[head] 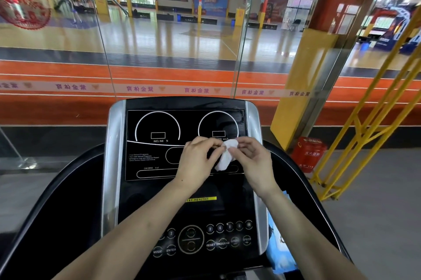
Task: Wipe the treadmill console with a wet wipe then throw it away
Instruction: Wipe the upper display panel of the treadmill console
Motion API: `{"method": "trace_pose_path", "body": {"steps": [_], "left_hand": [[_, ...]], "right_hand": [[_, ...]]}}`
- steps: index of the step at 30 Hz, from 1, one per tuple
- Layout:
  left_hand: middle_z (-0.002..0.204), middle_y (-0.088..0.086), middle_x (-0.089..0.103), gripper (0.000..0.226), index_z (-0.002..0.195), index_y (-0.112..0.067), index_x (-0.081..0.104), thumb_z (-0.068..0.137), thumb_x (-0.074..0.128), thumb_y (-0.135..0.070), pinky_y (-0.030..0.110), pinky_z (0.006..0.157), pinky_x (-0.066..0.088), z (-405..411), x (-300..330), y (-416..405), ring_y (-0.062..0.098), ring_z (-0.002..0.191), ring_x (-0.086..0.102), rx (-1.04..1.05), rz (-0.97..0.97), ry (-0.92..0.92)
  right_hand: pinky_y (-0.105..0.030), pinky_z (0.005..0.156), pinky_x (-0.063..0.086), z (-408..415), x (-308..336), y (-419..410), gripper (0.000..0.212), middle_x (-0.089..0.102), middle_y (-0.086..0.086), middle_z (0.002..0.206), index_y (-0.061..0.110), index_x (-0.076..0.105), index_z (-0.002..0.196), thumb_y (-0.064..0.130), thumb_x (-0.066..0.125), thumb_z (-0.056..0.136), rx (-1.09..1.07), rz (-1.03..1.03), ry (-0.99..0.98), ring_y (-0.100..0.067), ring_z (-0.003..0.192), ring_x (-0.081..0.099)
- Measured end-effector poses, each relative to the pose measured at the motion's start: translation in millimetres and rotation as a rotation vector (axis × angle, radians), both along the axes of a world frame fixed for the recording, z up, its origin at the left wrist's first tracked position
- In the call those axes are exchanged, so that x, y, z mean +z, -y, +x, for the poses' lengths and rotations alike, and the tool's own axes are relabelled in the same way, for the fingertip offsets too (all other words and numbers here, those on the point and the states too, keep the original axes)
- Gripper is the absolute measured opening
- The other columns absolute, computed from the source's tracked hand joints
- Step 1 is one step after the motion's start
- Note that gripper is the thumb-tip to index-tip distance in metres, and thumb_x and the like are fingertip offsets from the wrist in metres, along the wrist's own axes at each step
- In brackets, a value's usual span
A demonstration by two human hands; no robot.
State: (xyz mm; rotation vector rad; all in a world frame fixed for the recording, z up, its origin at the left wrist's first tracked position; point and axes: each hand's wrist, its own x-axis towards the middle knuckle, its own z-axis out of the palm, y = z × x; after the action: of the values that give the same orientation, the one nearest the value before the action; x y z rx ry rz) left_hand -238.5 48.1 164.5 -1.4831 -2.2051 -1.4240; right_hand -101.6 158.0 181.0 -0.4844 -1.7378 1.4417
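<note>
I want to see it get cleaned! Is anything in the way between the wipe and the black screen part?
Nothing visible is. The crumpled white wet wipe is pinched by the left hand and right hand in front of the glossy black treadmill console, with no object seen between them.

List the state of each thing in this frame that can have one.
wet wipe: bunched, held between both hands above the console
left hand: pinching the wipe
right hand: pinching the wipe
treadmill console: displays dark
blue wipe pack: lying at the console's right edge, partly hidden by the arm
</note>
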Motion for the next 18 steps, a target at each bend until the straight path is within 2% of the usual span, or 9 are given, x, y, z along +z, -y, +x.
{"method": "trace_pose_path", "body": {"steps": [3, 5, 8, 9, 11, 13, 15, 18], "left_hand": [[0.11, -0.015, 0.072, 0.022, 0.117, -0.027, 0.072, 0.101, 0.057, -0.025, 0.033, 0.096, 0.043, -3.5, -0.5, 4.0, 0.008, 0.112, 0.059, 0.045, -0.074, -0.221], [0.115, -0.015, 0.071, 0.028, 0.117, -0.026, 0.071, 0.099, 0.05, -0.023, 0.031, 0.098, 0.04, -5.6, -0.6, 8.1, 0.009, 0.116, 0.057, 0.049, -0.111, -0.285], [0.118, -0.015, 0.068, 0.032, 0.115, -0.026, 0.071, 0.094, 0.047, -0.025, 0.035, 0.101, 0.042, -7.6, -2.8, 9.0, 0.01, 0.117, 0.055, 0.065, -0.163, -0.327], [0.118, -0.015, 0.067, 0.031, 0.114, -0.027, 0.071, 0.092, 0.048, -0.025, 0.035, 0.102, 0.041, -8.6, -3.3, 8.4, 0.01, 0.117, 0.055, 0.069, -0.176, -0.341], [0.118, -0.015, 0.066, 0.029, 0.113, -0.026, 0.071, 0.09, 0.054, -0.022, 0.035, 0.102, 0.04, -11.0, -4.0, 7.5, 0.011, 0.117, 0.055, 0.068, -0.192, -0.389], [0.118, -0.012, 0.066, 0.027, 0.112, -0.024, 0.072, 0.089, 0.058, -0.02, 0.035, 0.102, 0.041, -13.1, -4.9, 6.6, 0.013, 0.116, 0.056, 0.062, -0.199, -0.453], [0.118, -0.009, 0.065, 0.025, 0.11, -0.023, 0.072, 0.089, 0.059, -0.019, 0.037, 0.102, 0.042, -16.0, -5.4, 5.6, 0.015, 0.116, 0.056, 0.069, -0.202, -0.484], [0.119, -0.006, 0.065, 0.024, 0.109, -0.022, 0.073, 0.088, 0.061, -0.018, 0.039, 0.101, 0.045, -20.5, -6.6, 3.5, 0.018, 0.116, 0.057, 0.096, -0.218, -0.476]], "right_hand": [[-0.031, 0.079, 0.058, -12.3, 16.6, -35.1, 0.01, 0.075, 0.011, 0.088, 0.021, 0.071, 0.101, 0.015, 0.075, 0.094, -0.214, 0.159, 0.041, -0.01, 0.085, 0.072], [-0.037, 0.08, 0.056, -22.2, 30.9, -62.5, 0.004, 0.073, 0.007, 0.092, 0.022, 0.073, 0.1, 0.022, 0.073, 0.096, -0.322, 0.432, 0.087, -0.017, 0.088, 0.069], [-0.026, 0.083, 0.048, -43.1, 51.3, -90.8, 0.015, 0.072, -0.005, 0.099, 0.009, 0.074, 0.1, -0.001, 0.066, 0.093, -0.329, 0.908, 0.141, -0.02, 0.094, 0.064], [-0.027, 0.084, 0.049, -50.0, 54.7, -95.8, 0.02, 0.071, -0.006, 0.1, 0.008, 0.073, 0.097, -0.006, 0.062, 0.09, -0.274, 1.017, 0.162, -0.021, 0.095, 0.064], [-0.039, 0.082, 0.055, -61.2, 53.9, -104.6, 0.024, 0.071, -0.007, 0.102, 0.007, 0.073, 0.093, -0.011, 0.061, 0.084, -0.173, 1.194, 0.223, -0.027, 0.096, 0.067], [-0.042, 0.079, 0.058, -64.1, 46.6, -111.4, 0.023, 0.073, -0.01, 0.104, 0.003, 0.075, 0.094, -0.015, 0.068, 0.081, -0.146, 1.297, 0.301, -0.033, 0.096, 0.069], [-0.039, 0.077, 0.056, -60.4, 47.0, -112.5, 0.02, 0.075, -0.014, 0.099, -0.003, 0.077, 0.092, -0.018, 0.072, 0.08, -0.102, 1.332, 0.33, -0.033, 0.09, 0.07], [-0.028, 0.079, 0.05, -53.0, 51.5, -105.9, 0.02, 0.075, -0.019, 0.09, -0.008, 0.076, 0.091, -0.022, 0.074, 0.076, -0.019, 1.355, 0.287, -0.023, 0.085, 0.065]]}}
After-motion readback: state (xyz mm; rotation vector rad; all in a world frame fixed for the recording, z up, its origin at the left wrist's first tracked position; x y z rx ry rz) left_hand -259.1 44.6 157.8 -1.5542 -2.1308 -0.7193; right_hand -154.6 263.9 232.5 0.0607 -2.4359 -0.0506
